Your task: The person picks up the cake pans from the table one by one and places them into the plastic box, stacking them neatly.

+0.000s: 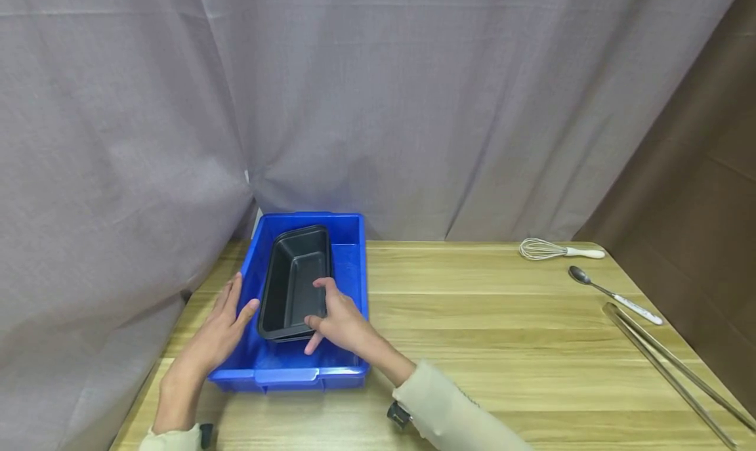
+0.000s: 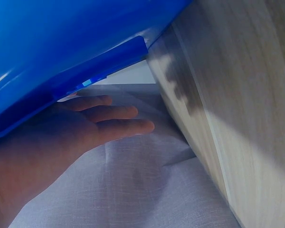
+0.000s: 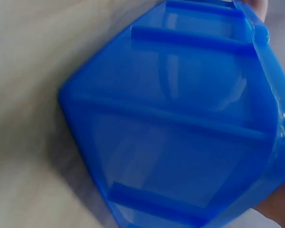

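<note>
A dark loaf pan [image 1: 307, 287] lies slightly slanted inside a blue plastic bin [image 1: 348, 372], with a second dark rim showing under its edge. My right hand [image 1: 345, 323] reaches over the bin's right side, its fingers spread apart at the pan's near right corner. At the bin's left wall, my left hand [image 1: 217, 333] rests with its thumb over the rim and its fingers along the outside. Those fingers [image 2: 118, 126] look straight in the left wrist view, beneath the bin's rim. The right wrist view is mostly the bin's outer wall [image 3: 166, 123], which hides my right fingers.
Toward the right of the wooden table [image 1: 461, 346] lie a whisk [image 1: 581, 253], a spoon [image 1: 638, 308] with a pale handle, and long metal tongs [image 1: 667, 376]. A grey curtain [image 1: 413, 109] hangs behind the table, and brown cloth [image 1: 691, 208] hangs along the right.
</note>
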Tool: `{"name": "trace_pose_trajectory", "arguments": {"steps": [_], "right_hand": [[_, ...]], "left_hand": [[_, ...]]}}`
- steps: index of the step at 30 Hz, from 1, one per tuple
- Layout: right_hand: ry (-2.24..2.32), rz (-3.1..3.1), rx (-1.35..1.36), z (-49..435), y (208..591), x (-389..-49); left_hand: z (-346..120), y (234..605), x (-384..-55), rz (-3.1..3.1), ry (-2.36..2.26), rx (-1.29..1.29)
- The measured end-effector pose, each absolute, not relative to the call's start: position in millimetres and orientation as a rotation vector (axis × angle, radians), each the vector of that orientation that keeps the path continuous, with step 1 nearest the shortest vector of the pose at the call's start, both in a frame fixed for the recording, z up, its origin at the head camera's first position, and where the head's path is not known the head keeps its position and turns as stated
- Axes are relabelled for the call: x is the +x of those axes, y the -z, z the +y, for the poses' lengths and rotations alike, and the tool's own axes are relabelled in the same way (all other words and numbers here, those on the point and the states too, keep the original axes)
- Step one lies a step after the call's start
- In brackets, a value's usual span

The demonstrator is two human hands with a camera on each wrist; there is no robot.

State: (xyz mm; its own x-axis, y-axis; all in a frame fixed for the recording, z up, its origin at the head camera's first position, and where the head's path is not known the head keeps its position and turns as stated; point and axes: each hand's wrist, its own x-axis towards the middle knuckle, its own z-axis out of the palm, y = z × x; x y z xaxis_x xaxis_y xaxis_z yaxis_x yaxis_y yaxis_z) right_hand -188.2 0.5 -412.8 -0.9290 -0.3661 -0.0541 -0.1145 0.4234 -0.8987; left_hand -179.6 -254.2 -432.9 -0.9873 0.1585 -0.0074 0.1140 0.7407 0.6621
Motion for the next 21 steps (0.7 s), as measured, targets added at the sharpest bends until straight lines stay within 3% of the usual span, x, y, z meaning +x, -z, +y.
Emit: {"name": "trace_pose_trajectory", "arguments": {"steps": [16,21], "right_hand": [[1.144,2.618,-0.402,-3,409,-183],[1.090,2.729,-0.560,14,401,-181]], "left_hand": [[-254,433,-179,2.879,-1.059,0.201],[-253,435,-180,2.898,-1.023,0.207]]}}
